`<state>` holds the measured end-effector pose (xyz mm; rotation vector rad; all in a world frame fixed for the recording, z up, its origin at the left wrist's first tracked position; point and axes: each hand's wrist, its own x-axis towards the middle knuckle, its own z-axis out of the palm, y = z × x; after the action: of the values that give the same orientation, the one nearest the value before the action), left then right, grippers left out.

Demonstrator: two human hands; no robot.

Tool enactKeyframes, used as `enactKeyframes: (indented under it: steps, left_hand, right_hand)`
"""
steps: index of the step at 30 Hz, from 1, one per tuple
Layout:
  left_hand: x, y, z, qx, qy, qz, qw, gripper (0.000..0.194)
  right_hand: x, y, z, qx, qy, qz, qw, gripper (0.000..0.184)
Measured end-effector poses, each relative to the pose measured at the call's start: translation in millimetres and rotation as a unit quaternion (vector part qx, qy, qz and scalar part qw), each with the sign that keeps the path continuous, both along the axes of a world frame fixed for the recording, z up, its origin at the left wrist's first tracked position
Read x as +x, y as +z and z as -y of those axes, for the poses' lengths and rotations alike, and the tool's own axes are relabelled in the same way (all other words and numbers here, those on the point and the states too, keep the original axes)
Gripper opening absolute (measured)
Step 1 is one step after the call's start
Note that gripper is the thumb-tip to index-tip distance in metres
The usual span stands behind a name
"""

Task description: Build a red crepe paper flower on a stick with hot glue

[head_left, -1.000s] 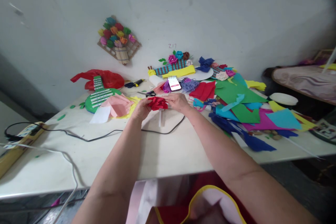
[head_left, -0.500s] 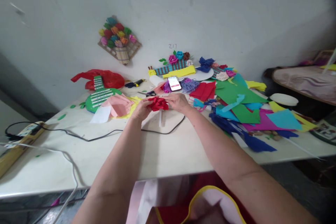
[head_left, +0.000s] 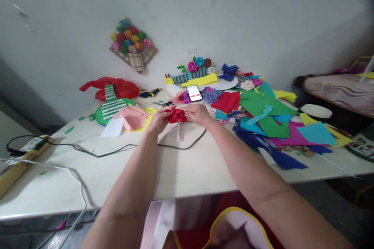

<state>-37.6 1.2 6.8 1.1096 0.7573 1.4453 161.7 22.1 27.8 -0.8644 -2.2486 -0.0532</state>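
A red paper flower [head_left: 177, 115] is held just above the table between both hands. My left hand [head_left: 158, 121] is closed on its left side. At its right edge, my right hand [head_left: 199, 113] pinches the red petals between thumb and fingers. Below the flower a whitish stick [head_left: 178, 132] shows; whether it joins the flower or lies on the table, I cannot tell. Just behind the hands lie scissors [head_left: 167, 104] and a lit phone [head_left: 194, 93]. Pink paper sheets [head_left: 133, 117] are to the left, and folded red paper [head_left: 226, 101] to the right.
A black cable [head_left: 113, 151] runs across the table to a power strip [head_left: 22, 158] at the left. Coloured paper [head_left: 265, 103] is heaped on the right. A green guitar-shaped piece [head_left: 104, 114] lies left of the pink sheets. Pliers [head_left: 152, 93] rest behind.
Hardly anything differs. Both hands stay around the red flower, which has shifted only very slightly.
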Motion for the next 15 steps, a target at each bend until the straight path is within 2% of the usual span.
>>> enactKeyframes:
  steps: [8, 15]
  left_hand:
    - [-2.7, -1.0, -1.0, 0.002, 0.002, -0.008, 1.000, 0.027]
    - [-3.9, 0.7, -0.7, 0.000, -0.038, 0.008, 0.999, 0.027]
  right_hand:
    - [0.3, -0.1, 0.6, -0.006, 0.010, -0.002, 1.000, 0.038]
    - [1.6, -1.8, -2.6, -0.006, 0.009, 0.012, 1.000, 0.037]
